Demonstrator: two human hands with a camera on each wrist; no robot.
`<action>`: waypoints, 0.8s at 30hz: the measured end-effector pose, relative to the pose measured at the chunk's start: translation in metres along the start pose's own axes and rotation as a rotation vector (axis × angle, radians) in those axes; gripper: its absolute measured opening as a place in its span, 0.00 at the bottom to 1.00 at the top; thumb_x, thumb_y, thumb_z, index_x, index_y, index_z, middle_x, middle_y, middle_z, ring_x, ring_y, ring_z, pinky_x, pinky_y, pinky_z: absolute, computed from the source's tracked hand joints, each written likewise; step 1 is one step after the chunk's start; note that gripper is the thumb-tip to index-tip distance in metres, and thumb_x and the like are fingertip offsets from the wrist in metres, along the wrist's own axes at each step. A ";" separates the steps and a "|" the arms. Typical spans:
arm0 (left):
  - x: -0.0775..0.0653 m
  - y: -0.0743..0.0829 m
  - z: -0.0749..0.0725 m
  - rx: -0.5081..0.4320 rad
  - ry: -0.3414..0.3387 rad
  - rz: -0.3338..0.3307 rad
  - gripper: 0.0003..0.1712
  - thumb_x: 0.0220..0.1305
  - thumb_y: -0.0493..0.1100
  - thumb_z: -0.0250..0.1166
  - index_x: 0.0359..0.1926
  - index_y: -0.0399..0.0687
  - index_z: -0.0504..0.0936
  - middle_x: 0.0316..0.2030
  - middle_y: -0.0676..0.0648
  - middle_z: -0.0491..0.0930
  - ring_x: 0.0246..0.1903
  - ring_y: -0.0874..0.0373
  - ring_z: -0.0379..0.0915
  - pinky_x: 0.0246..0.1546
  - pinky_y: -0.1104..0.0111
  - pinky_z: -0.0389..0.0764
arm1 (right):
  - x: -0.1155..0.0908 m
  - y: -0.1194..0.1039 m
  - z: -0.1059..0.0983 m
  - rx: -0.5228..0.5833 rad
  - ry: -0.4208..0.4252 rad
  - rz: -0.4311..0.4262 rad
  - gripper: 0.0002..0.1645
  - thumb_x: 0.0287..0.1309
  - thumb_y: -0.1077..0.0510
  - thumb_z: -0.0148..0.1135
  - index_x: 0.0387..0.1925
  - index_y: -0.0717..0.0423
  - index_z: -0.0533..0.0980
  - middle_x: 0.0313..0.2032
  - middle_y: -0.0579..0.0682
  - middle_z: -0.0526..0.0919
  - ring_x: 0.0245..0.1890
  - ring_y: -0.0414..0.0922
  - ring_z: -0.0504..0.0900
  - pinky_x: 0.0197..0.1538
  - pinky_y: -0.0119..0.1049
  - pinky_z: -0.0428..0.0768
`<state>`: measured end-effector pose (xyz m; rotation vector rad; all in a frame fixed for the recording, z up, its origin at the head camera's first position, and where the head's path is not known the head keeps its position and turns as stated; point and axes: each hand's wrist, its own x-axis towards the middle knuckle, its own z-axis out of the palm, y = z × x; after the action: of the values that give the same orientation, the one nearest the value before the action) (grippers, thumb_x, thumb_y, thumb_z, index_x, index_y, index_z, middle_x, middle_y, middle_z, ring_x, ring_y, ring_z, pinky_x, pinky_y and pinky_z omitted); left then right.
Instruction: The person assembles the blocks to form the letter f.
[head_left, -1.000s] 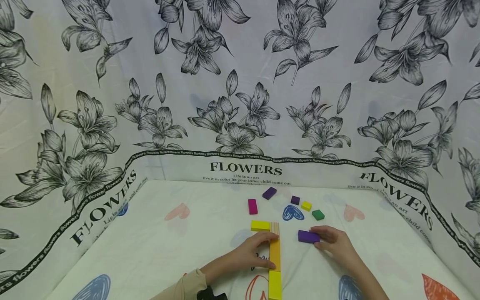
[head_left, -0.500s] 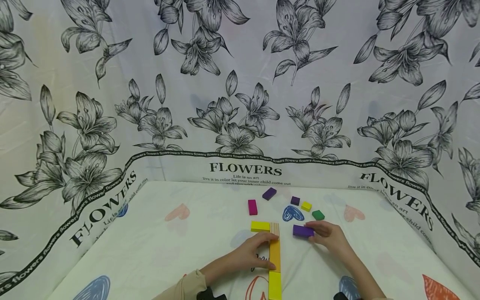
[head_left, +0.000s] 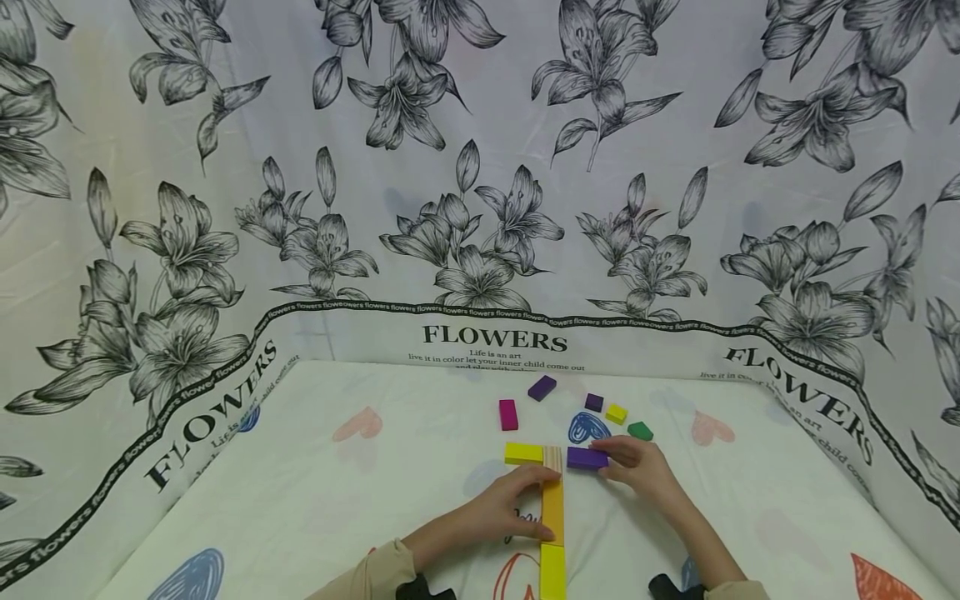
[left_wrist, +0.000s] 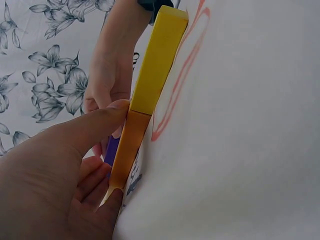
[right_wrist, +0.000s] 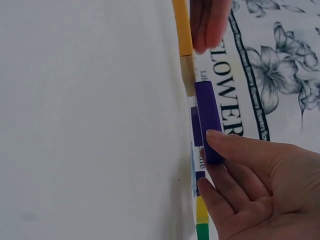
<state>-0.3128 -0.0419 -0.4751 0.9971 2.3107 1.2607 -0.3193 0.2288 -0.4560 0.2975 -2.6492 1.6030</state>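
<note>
A row of blocks runs away from the person in the head view: a yellow block (head_left: 552,573) nearest, then an orange block (head_left: 552,512), then a striped pale wood block (head_left: 552,457). Another yellow block (head_left: 523,452) lies crosswise against the left of the pale one. My left hand (head_left: 487,508) holds the orange block, thumb at its near end and a finger at its far end. Between thumb and fingers my right hand (head_left: 647,477) pinches a purple block (head_left: 585,457), lying crosswise just right of the pale block. The right wrist view shows the thumb on the purple block (right_wrist: 208,117).
Behind the row lie a pink block (head_left: 508,414), a second purple block (head_left: 542,387), a small dark purple block (head_left: 594,402), a small yellow block (head_left: 616,413) and a green block (head_left: 641,431). A white cloth (head_left: 420,417) with printed hearts covers the surface; a floral curtain (head_left: 480,225) stands behind.
My right hand has carried the purple block leftward and slightly away, closer to the pale wood block. The left hand has kept its place on the orange block.
</note>
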 end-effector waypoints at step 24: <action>0.000 0.003 -0.001 0.000 -0.002 0.006 0.39 0.56 0.52 0.72 0.68 0.59 0.67 0.66 0.59 0.68 0.66 0.63 0.63 0.70 0.67 0.67 | 0.011 0.005 0.010 -0.020 0.006 0.034 0.23 0.53 0.69 0.68 0.53 0.62 0.78 0.54 0.59 0.83 0.59 0.56 0.80 0.59 0.41 0.79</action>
<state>-0.3122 -0.0412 -0.4719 1.0052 2.3078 1.2611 -0.3298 0.2207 -0.4636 0.2480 -2.6790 1.5831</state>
